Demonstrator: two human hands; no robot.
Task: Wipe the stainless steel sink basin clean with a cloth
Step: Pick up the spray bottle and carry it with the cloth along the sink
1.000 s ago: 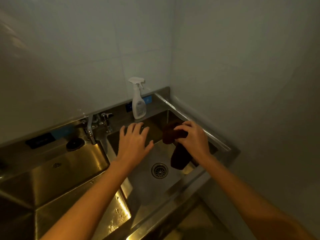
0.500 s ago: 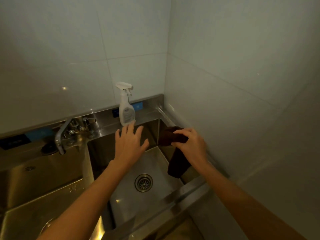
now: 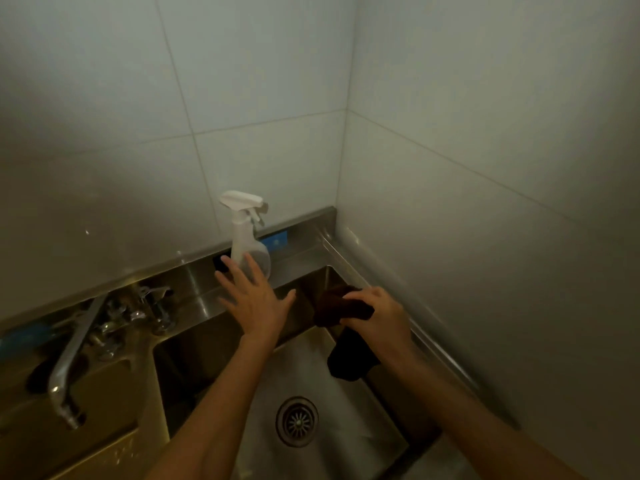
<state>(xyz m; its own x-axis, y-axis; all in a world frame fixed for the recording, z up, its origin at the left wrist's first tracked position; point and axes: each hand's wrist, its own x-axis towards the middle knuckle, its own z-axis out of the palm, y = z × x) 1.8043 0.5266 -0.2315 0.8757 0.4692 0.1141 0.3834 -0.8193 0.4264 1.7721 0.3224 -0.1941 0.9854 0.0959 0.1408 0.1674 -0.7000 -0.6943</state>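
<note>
Caution: left hand (image 3: 254, 303), splayed wide, may topple spray bottle (image 3: 247, 244) at 12 o'clock; right hand (image 3: 379, 318) grips cloth (image 3: 341, 308).

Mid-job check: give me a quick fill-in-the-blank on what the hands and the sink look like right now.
1. The right hand grips a dark ____.
2. The left hand, fingers spread, reaches toward the white ____ bottle on the back ledge.
3. The round ____ sits in the floor of the right basin.
4. The faucet spout hangs over the ____ basin.

Missing words: cloth; spray; drain; left
</note>
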